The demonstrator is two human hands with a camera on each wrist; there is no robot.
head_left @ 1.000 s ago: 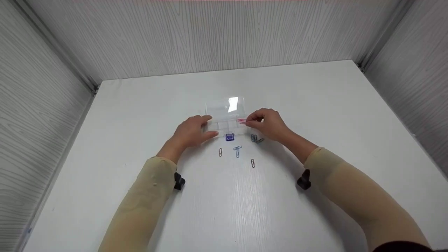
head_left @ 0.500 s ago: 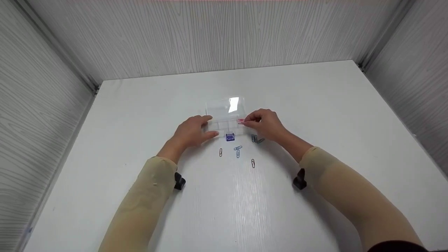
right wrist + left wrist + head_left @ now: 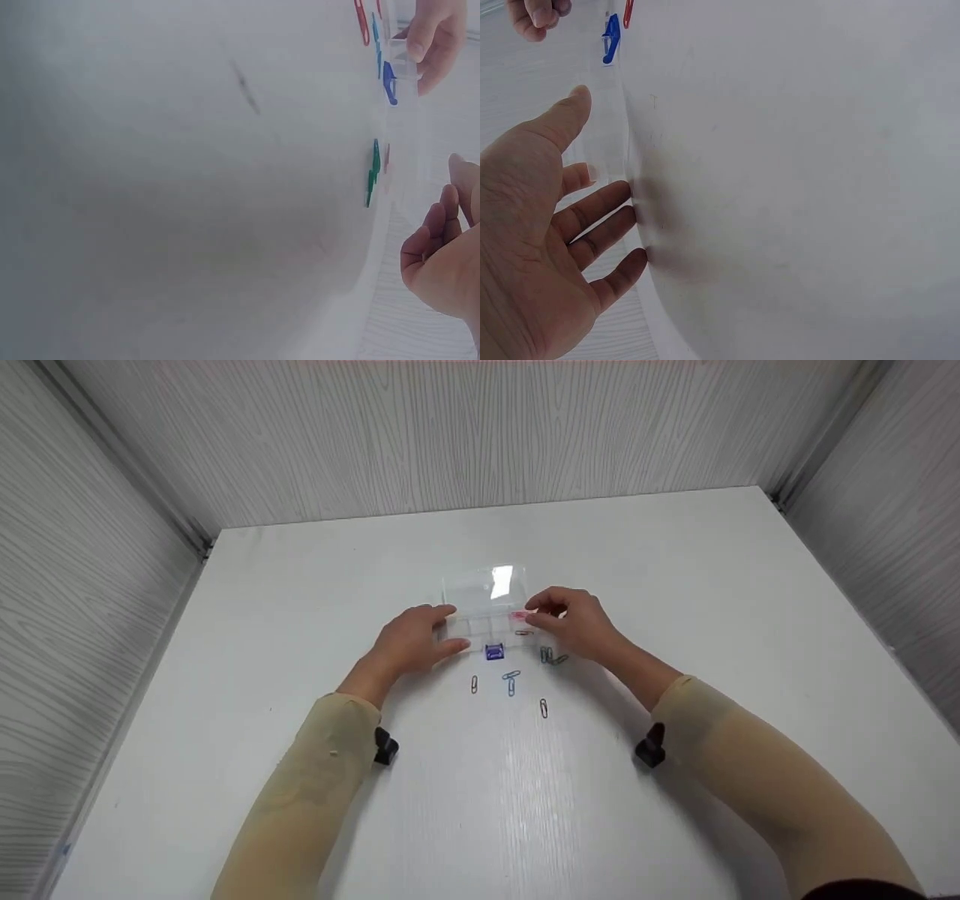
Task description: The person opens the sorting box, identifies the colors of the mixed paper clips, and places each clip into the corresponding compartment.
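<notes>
A clear plastic compartment box (image 3: 478, 627) lies on the white table with its transparent lid (image 3: 471, 591) folded back. At its left end, my left hand (image 3: 409, 641) holds it between thumb and fingers, one at the front edge and the other at the back. My right hand (image 3: 581, 622) is over the right end, thumb and index finger slightly apart, nothing visible between them. Pinkish-red paper clips (image 3: 517, 616) lie in the back right compartment, partly hidden by the fingertips. One red paper clip (image 3: 523, 633) shows towards the front right.
A blue latch (image 3: 494, 652) is on the box's front side. In front lie two light-blue paper clips (image 3: 511, 687), a reddish paper clip (image 3: 544, 708) and another dark-reddish paper clip (image 3: 474, 684). Several green paper clips (image 3: 547, 655) lie by the front right corner. Panelled walls surround the table.
My right hand first moves slightly left with a red clip, then draws back right and its fingertips part. A red paper clip now shows near the box's front right. My left hand stays put.
</notes>
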